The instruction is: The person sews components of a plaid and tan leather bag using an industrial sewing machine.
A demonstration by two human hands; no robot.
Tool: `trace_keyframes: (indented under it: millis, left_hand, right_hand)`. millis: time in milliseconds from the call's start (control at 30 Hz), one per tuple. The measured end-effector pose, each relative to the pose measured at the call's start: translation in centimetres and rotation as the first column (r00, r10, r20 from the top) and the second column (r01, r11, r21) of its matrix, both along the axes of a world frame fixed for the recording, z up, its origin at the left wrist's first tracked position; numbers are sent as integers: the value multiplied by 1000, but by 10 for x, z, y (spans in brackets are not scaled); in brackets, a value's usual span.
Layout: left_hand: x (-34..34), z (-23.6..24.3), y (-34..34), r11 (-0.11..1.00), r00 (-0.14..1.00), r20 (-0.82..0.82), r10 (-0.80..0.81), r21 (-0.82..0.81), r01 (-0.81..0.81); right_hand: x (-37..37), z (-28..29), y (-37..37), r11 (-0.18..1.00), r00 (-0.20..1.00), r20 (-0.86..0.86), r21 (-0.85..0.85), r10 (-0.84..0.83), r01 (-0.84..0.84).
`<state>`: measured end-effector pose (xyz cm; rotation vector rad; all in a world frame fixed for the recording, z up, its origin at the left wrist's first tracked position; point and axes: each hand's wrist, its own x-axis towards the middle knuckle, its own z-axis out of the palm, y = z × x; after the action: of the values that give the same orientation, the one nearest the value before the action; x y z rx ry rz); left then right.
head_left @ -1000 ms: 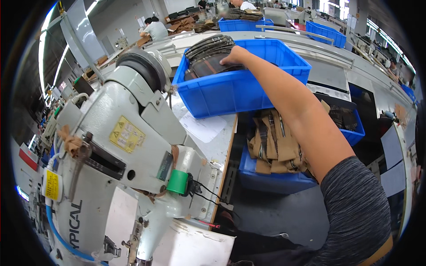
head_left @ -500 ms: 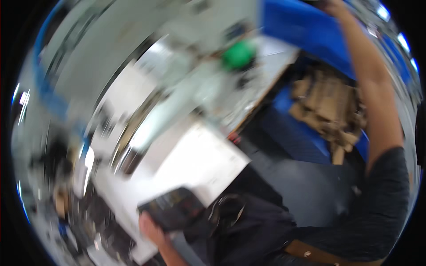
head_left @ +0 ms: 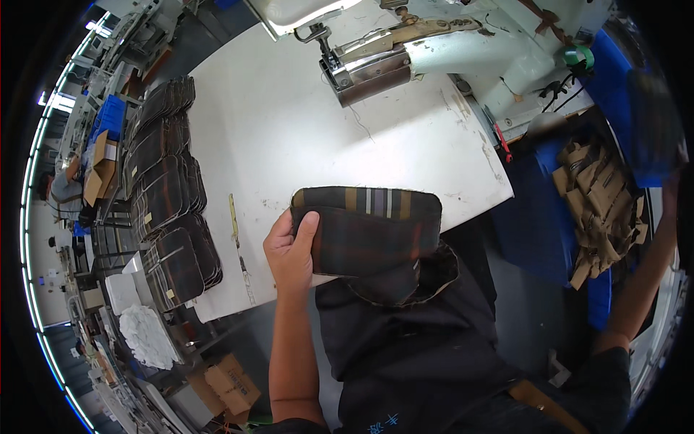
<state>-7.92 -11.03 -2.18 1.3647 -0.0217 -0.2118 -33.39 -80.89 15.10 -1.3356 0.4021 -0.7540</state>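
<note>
**Plaid piece brought to the table edge**

Since the earlier frame, the view has swung down from the blue bin to the white sewing table [head_left: 289, 130]. The left hand [head_left: 291, 253] pinches a dark plaid, rounded-corner fabric piece [head_left: 372, 231], thumb on top, at that table's near edge, apparently steadying it over the lap. Stacks of similar dark pieces [head_left: 170, 195] sit along the table's left side, within reach. The right arm stretches off past the table's right; its hand is not visible.
</note>
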Motion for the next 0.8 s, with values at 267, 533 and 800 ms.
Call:
trace_keyframes:
  millis: [267, 533, 800]
  left_hand:
    - [-3, -6, 0, 998, 999, 38, 31, 45, -33]
    - [-4, -13, 8, 993, 993, 64, 100, -67, -95]
    - [-2, -16, 12, 994, 988, 117, 99, -46, -94]
  right_hand:
    - [126, -90, 422, 692, 897, 91, 604, 434, -396]
    - [123, -146, 502, 704, 960, -138, 706, 243, -77]
    - [122, -159, 511, 672, 972, -38, 729, 233, -133]
